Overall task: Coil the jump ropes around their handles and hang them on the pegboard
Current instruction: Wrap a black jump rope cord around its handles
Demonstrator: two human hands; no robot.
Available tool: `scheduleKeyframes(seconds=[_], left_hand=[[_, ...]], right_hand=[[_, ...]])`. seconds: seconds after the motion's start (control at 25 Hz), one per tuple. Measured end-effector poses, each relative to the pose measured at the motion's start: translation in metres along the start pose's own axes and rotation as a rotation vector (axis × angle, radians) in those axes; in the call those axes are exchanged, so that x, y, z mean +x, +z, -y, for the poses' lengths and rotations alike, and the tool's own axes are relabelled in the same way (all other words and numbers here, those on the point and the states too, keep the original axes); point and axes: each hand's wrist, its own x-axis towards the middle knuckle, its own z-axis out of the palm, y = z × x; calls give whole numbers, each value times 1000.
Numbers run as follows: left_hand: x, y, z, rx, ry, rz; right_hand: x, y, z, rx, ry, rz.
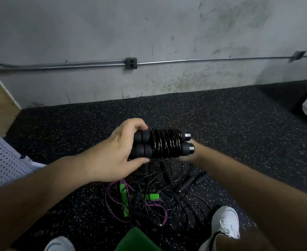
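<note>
While the left hand [113, 156] clenches the paired handles [143, 143] at their left end, above the floor [239, 142], their long axis runs left to right, the rope [165, 144] wound round the middle. The right hand [189, 156] sits under the right end; I cannot tell its grip. The pegboard [2, 163] lies low and left, nearer the left hand. Loose ropes [140, 200] litter the speckled rubber below a grey wall [167, 33].
</note>
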Motion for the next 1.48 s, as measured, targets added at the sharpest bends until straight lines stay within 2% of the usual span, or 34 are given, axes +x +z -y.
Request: scheduleKeyframes(seconds=[0.08, 0.2, 0.32, 0.4, 0.48, 0.52, 0.6, 0.68, 0.76, 0.8, 0.88, 0.96, 1.04, 1.08, 1.16, 1.28, 1.48], left_hand=[[3, -3, 13, 128, -42, 7], [8, 0, 32, 222, -129, 70], [11, 2, 41, 233, -162, 122], [12, 0, 44, 240, -170, 118], [13, -1, 46, 252, -166, 109], [13, 0, 46, 250, -167, 110], [14, 3, 46, 245, -169, 128], [16, 7, 43, 236, -149, 152], [16, 11, 36, 220, -106, 183], [15, 14, 31, 220, -83, 201], [14, 15, 19, 133, -65, 229], [12, 8, 5, -84, -72, 199], [9, -3, -5, -333, -86, 148], [9, -6, -9, -480, -100, 135], [10, -8, -9, -748, -146, 30], [14, -4, 2, -905, -287, -206], [24, -1, -2, -1104, -490, -414]], right_hand=[[0, 49, -2, -89, 43, 61], [6, 102, 2, -20, -60, 20], [3, 103, 20, -96, -21, 10], [-8, 89, 36, -199, 32, 138], [-26, 77, 52, -181, 89, 244], [-36, 74, 60, -265, 77, 272], [-49, 67, 72, -586, -45, 183], [-50, 56, 79, -863, -205, -26], [-42, 34, 79, -1026, -357, -193], [-36, 19, 76, -1066, -400, -218], [-21, -11, 64, -969, -404, -196], [-7, -31, 48, -526, -399, -143], [1, -43, 34, -23, -316, -77], [3, -45, 29, 137, -265, -45], [4, -33, 29, 233, -202, -25], [9, 4, 38, 441, -176, -164], [13, 30, 41, 264, -154, -449]])
